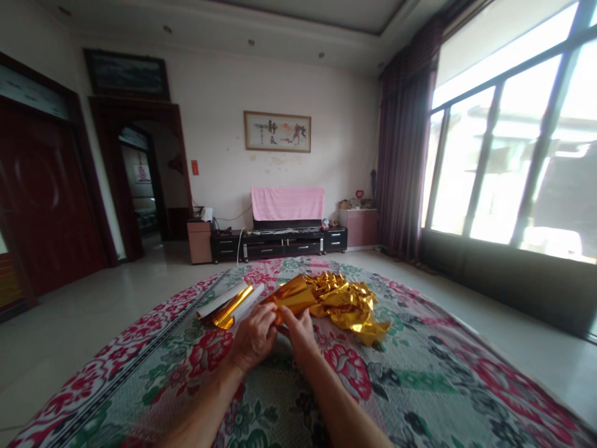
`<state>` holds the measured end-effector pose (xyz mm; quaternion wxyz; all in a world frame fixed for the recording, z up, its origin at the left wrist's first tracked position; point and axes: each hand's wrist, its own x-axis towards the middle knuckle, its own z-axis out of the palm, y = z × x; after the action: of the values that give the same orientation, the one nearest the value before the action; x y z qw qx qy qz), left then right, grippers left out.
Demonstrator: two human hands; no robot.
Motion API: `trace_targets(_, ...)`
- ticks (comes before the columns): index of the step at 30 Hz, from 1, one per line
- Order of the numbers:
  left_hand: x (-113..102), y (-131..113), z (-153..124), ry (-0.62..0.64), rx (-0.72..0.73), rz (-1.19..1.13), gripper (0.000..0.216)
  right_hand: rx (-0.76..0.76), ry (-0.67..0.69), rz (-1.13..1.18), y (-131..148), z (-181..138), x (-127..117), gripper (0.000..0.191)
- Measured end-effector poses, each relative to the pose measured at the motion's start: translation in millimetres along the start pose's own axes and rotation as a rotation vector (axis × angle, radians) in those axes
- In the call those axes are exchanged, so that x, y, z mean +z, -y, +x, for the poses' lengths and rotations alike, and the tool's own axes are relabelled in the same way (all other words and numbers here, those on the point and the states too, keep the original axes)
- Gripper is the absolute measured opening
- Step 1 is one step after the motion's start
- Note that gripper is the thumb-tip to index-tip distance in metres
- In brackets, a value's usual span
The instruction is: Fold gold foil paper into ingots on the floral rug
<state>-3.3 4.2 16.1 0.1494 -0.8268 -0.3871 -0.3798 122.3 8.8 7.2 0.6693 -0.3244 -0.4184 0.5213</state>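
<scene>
A crumpled length of shiny gold foil (347, 302) spreads over the flowered cloth, its near end running to my two hands. My left hand (255, 333) is closed, its fingers pinching the edge of the foil. Right beside it, my right hand (301, 328) grips the same edge with thumb and fingers; the exact folds between the hands are partly hidden. Just beyond my left hand lie rolls of gold foil (231, 306) with white backing, touching the cloth.
The cloth (396, 379) with red and green flowers covers the surface under my arms. Farther off stand a low black cabinet (284, 247) and a television under a pink towel (288, 203). Purple curtains (403, 162) and large windows (504, 155) are on the right, a red door (46, 193) on the left.
</scene>
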Motion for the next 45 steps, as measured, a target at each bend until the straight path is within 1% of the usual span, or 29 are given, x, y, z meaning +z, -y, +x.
trace_targets(2,0.7,-1.5,-0.7,0.007,-0.011,-0.027,0.027,-0.088,0.002,-0.041,-6.2,4.6,-0.3,0.047)
trace_targets(5,0.5,-1.8,-1.5,-0.025,-0.039,-0.075,0.039,-0.215,-0.028,-0.174,-12.2,10.3,-3.6,0.031)
trace_targets(8,0.7,0.0,-1.5,-0.082,-0.121,-0.141,0.046,-0.326,-0.052,-0.333,-10.2,10.1,-7.4,0.021)
trace_targets(11,3.2,2.2,-0.5,-0.156,-0.242,-0.201,0.046,-0.405,-0.078,-0.543,-2.2,5.2,-9.5,0.023)
trace_targets(14,5.8,3.3,1.4,-0.195,-0.385,-0.315,0.047,-0.45,-0.052,-0.725,5.5,-0.4,-9.3,0.03)
trace_targets(17,4.8,5.4,3.8,-0.215,-0.577,-0.436,0.049,-0.48,-0.005,-0.833,9.3,-3.7,-8.3,0.033)
trace_targets(19,2.8,9.6,4.5,-0.237,-0.644,-0.418,0.046,-0.506,0.031,-0.86,10.8,-4.4,-8.2,0.035)
trace_targets(20,2.1,12.6,4.2,-0.245,-0.631,-0.376,0.043,-0.527,0.052,-0.865,11.8,-4.4,-8.6,0.035)
trace_targets(21,1.7,15.9,3.5,-0.271,-0.582,-0.327,0.037,-0.552,0.075,-0.868,13.2,-4.2,-9.3,0.036)
trace_targets(22,1.7,19.2,2.4,-0.27,-0.522,-0.301,0.033,-0.578,0.095,-0.871,15.1,-4.1,-10.4,0.037)
trace_targets(24,2.9,24.3,-0.2,-0.264,-0.449,-0.26,0.03,-0.623,0.119,-0.895,19.9,-4.0,-14.6,0.037)
trace_targets(27,5.4,25.6,-3.1,-0.216,-0.358,-0.26,0.026,-0.611,0.139,-0.972,28.4,-5.5,-26.1,0.038)
trace_targets(30,6.1,20.6,-3.1,-0.146,-0.278,-0.311,0.02,-0.577,0.239,-1.11,36.6,-9.9,-42.0,0.047)
trace_targets(32,5.1,16.0,-2.2,-0.054,-0.186,-0.353,0.021,-0.55,0.298,-1.182,41.4,-14.4,-52.2,0.051)
trace_targets(35,1.4,8.3,-1.2,0.137,-0.063,-0.345,0.018,-0.554,0.424,-1.219,47.6,-22.7,-63.7,0.054)
trace_targets(37,-2.1,3.3,-0.9,0.264,-0.034,-0.273,0.018,-0.559,0.492,-1.229,51.3,-28.3,-68.6,0.053)
trace_targets(39,-5.2,-0.5,-0.5,0.366,-0.037,-0.214,0.019,-0.553,0.516,-1.234,54.2,-32.8,-72.1,0.05)
trace_targets(42,-7.0,-1.8,0.1,0.442,-0.049,-0.202,0.019,-0.563,0.504,-1.23,56.2,-36.4,-76.7,0.048)
trace_targets(45,-5.2,2.5,0.2,0.459,-0.051,-0.235,0.016,-0.594,0.551,-1.218,56.2,-37.9,-80.6,0.047)
